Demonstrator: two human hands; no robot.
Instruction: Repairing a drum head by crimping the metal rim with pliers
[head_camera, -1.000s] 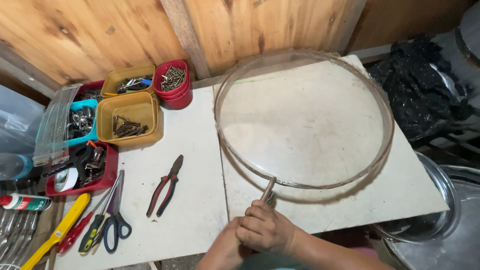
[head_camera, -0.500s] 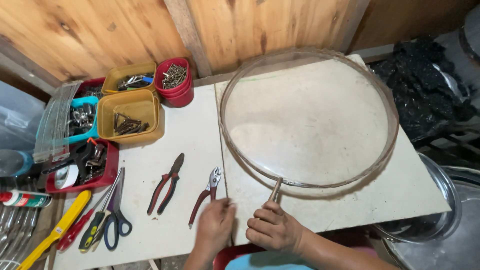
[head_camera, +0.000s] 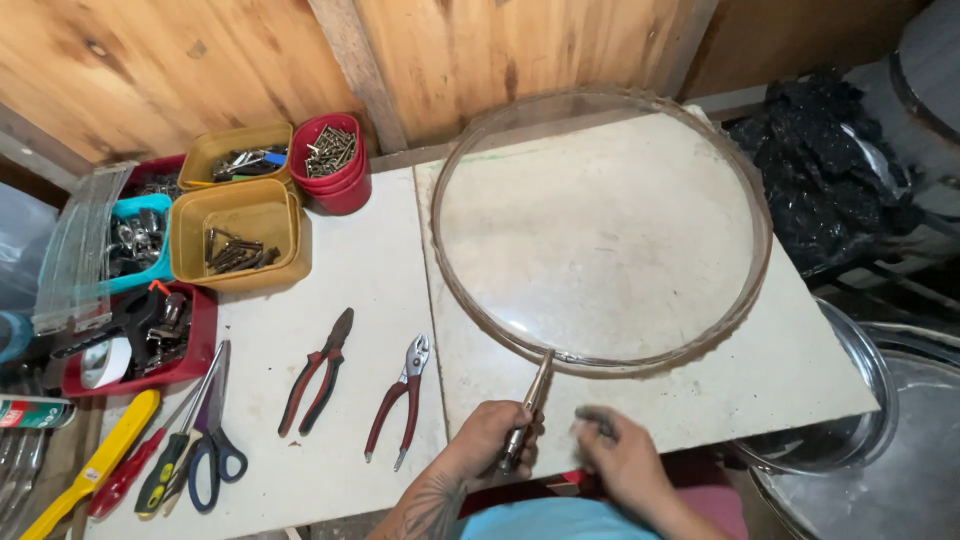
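Observation:
A large round hoop (head_camera: 760, 230) with a clear, sagging sheet inside it lies on the pale board (head_camera: 780, 380). A thin metal handle (head_camera: 538, 378) sticks out of its near edge. My left hand (head_camera: 495, 440) is closed around the lower end of that handle. My right hand (head_camera: 625, 460) is just to the right of it, off the handle, and pinches a small dark object (head_camera: 596, 418) that is too blurred to identify. Red-handled slip-joint pliers (head_camera: 400, 400) lie on the white table left of my left hand.
A second pair of red-handled pliers (head_camera: 318, 372), scissors (head_camera: 212, 435) and a yellow knife (head_camera: 95, 468) lie at the left. Tubs of screws and hardware (head_camera: 240, 238) stand at the back left. Metal basins (head_camera: 860, 420) and a black bag (head_camera: 830, 180) are at the right.
Both hands were clasped at the handle. My left hand then laid the slip-joint pliers on the table and took over the handle; my right hand let go and moved right.

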